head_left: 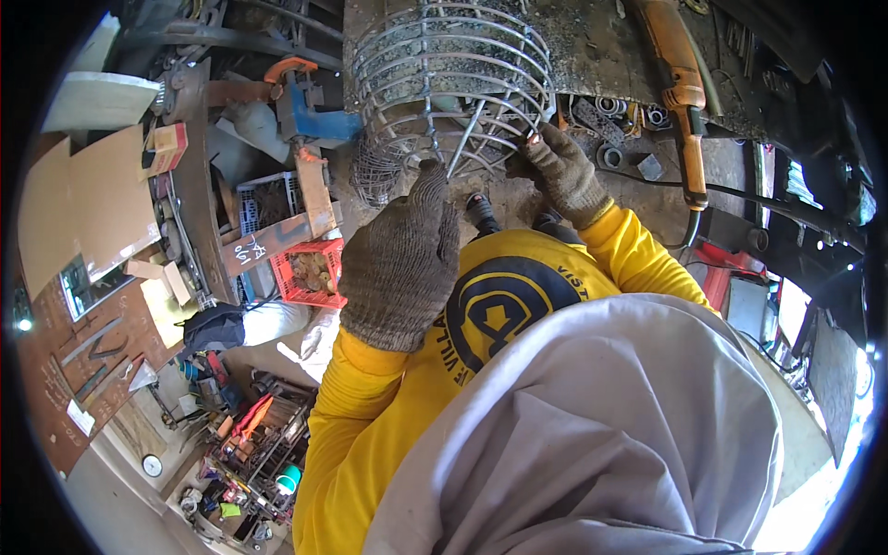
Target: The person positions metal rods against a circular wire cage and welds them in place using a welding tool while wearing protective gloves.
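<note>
A round cage of bent metal rods [453, 42] lies at the edge of the dark workbench, its ribs curving toward me. My left hand [398, 264], in a brown knitted glove, is closed at the cage's near lower rim; its fingertips are partly hidden. Beside those fingertips, a straight bright rod [467, 137] slants across the cage's near end. On the right side of the rim, my right hand [566, 176], gloved likewise, is closed around a rib, with its thumb and fingers by a small shiny spot.
An orange power tool [683, 88] with a cord lies on the bench at the right. Metal rings [610, 155] sit under the bench edge. To the left stand a blue and orange clamp [310, 116], a tangled wire bundle [377, 171] and a red crate [313, 273].
</note>
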Demonstrator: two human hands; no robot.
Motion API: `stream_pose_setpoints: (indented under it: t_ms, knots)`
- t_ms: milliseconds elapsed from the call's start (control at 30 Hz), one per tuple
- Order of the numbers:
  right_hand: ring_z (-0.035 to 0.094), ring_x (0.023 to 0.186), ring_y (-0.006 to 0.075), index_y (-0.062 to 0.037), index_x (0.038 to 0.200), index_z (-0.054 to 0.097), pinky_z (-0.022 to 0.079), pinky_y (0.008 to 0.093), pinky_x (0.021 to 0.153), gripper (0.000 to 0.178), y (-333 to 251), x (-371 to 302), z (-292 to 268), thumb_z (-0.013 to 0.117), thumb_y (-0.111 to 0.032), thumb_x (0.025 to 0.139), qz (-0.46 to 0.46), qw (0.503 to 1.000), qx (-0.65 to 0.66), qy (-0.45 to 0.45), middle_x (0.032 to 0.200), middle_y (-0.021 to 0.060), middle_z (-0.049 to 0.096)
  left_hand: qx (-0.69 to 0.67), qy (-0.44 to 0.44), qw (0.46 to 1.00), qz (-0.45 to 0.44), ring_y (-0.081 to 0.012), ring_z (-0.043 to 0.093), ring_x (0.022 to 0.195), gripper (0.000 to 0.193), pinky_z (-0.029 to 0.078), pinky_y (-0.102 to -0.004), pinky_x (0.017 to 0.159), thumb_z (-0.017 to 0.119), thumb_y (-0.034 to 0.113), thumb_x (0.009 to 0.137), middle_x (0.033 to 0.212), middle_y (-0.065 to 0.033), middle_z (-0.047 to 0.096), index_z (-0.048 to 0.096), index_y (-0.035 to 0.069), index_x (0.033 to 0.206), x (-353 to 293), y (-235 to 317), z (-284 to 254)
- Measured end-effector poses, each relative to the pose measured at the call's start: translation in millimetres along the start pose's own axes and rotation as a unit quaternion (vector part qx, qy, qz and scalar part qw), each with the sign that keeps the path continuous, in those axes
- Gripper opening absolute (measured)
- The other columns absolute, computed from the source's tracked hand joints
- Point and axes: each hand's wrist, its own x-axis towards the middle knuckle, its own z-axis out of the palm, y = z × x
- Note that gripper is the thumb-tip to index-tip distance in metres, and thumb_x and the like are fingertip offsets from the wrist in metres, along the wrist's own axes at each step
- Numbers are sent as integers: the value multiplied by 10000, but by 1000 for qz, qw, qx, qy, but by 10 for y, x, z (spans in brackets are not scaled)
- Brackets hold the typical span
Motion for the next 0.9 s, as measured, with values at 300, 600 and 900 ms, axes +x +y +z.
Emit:
stream_pose_setpoints:
  t_ms: [300, 600, 900]
  knots:
    - [672, 916, 194, 5, 1338, 537, 550, 324, 854, 521, 111, 59, -39, 596, -393, 1007, -19, 999, 18, -18, 1058, 99, 672, -24, 8, 1000, 4, -328, 686, 726, 403, 537, -427, 641, 675, 180, 911, 872, -153, 702, 624, 130, 1308, 5, -25, 39]
    - [688, 832, 190, 8, 1310, 559, 570, 330, 784, 493, 149, 55, -7, 579, -389, 1018, -37, 999, -24, 13, 951, 98, 695, -19, 1, 1000, 0, -330, 687, 757, 410, 541, -433, 666, 669, 174, 915, 875, -161, 695, 616, 148, 1321, -5, -13, 2]
    - [654, 707, 130, -1, 1093, 613, 533, 272, 655, 377, 104, 48, 145, 564, -370, 1031, -81, 995, -20, 49, 790, 60, 673, 0, -7, 1000, -14, -313, 698, 771, 424, 548, -401, 675, 695, 157, 901, 899, -163, 706, 624, 133, 1318, -6, 104, -96]
